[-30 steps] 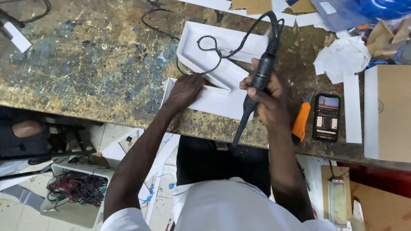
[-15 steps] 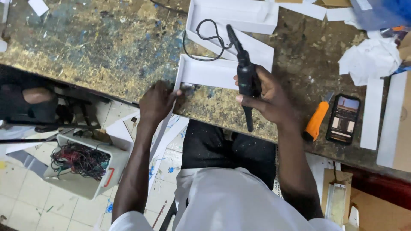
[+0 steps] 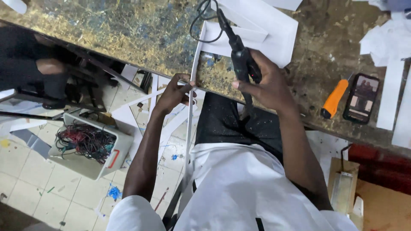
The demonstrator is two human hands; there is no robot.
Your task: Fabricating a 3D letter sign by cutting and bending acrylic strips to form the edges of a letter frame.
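My left hand (image 3: 174, 92) grips a long thin white strip (image 3: 189, 124) at the workbench's front edge; the strip runs from the bench top down past my lap. My right hand (image 3: 263, 81) is closed around a black corded hand tool (image 3: 237, 47), its tip pointing up the bench toward a white board piece (image 3: 265, 30) lying on the top. The tool's black cable (image 3: 201, 17) loops over that white piece. The paint-stained workbench (image 3: 128, 30) spans the upper part of the view.
An orange-handled utility knife (image 3: 335, 98) and a dark phone (image 3: 361, 98) lie on the bench to the right, next to white strips (image 3: 391, 92). On the tiled floor to the left stands a white box of tangled wires (image 3: 87, 143). Cardboard and a red box (image 3: 376, 167) sit at lower right.
My left hand has left the white piece on the bench and taken hold of the long strip at the bench edge. The right hand with the tool has shifted; the view dropped lower.
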